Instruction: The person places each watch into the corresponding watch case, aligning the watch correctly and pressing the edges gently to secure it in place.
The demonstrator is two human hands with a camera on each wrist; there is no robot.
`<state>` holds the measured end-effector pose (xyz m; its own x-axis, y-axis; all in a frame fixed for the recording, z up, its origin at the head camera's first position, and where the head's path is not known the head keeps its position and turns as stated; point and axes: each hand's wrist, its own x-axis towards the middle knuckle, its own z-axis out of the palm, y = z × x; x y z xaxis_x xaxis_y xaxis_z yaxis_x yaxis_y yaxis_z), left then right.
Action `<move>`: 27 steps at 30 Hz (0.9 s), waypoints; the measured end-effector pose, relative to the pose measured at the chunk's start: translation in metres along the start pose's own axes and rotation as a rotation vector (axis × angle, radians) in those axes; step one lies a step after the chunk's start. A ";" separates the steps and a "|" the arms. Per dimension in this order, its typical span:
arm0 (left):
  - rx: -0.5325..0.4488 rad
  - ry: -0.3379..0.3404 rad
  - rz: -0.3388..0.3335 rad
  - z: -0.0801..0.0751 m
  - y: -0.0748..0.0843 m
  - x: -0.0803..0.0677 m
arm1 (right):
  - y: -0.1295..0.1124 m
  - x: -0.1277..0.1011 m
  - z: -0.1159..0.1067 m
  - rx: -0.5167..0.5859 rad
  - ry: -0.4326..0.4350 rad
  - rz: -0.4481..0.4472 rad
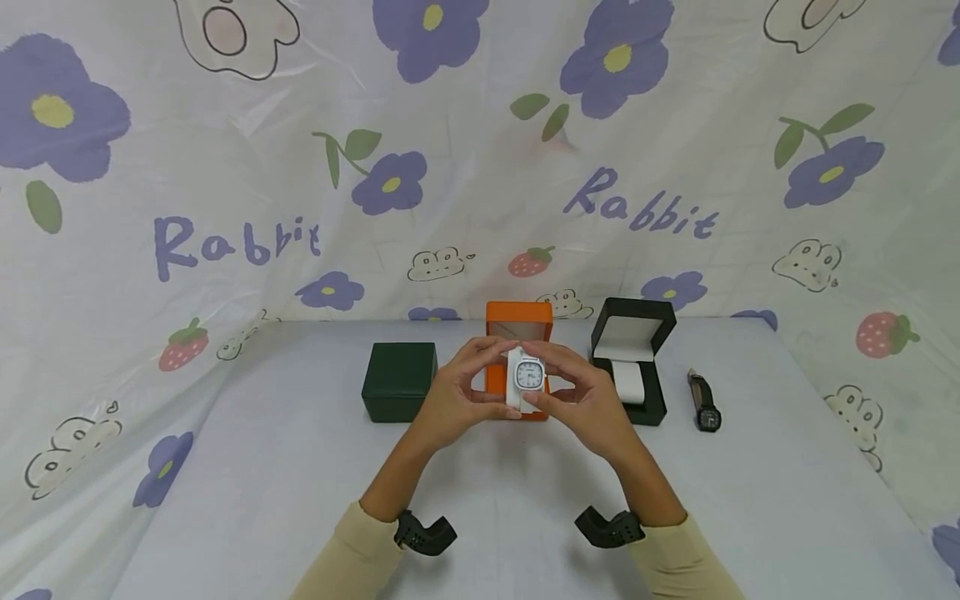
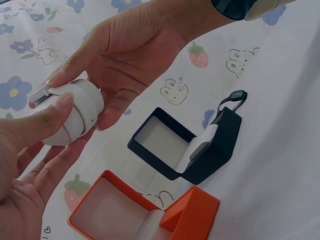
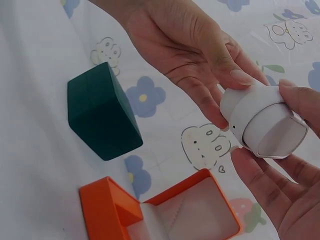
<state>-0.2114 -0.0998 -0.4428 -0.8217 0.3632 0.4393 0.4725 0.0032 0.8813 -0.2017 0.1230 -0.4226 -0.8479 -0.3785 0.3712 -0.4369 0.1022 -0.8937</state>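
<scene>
- White watch (image 1: 527,377) on its white cushion, held above open orange box (image 1: 517,337).
- Left hand (image 1: 459,398) fingers pinching cushion.
- Right hand (image 1: 581,398) fingers pinching opposite side.
- Closed green box (image 1: 399,381) on counter (image 1: 262,467), left.

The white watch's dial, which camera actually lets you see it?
The head view: the white watch faces that camera, so its dial shows between the left hand and right hand. The left wrist view catches only the strap and cushion from the side. The right wrist view shows the cushion's end, no dial.
</scene>
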 end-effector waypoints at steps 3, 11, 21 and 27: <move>0.009 0.001 -0.004 0.000 0.001 0.000 | 0.001 -0.001 0.000 0.001 0.005 -0.004; 0.014 -0.002 -0.006 0.001 0.001 -0.001 | -0.001 -0.001 -0.002 0.003 -0.009 -0.009; -0.011 0.001 -0.013 0.000 0.002 0.000 | 0.001 -0.002 -0.003 -0.035 -0.024 -0.007; -0.016 0.014 -0.018 -0.002 0.000 0.000 | 0.000 -0.001 -0.008 -0.134 -0.059 -0.001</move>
<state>-0.2116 -0.1014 -0.4422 -0.8342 0.3503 0.4258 0.4529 -0.0052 0.8915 -0.2030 0.1307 -0.4205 -0.8302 -0.4314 0.3530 -0.4772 0.2227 -0.8501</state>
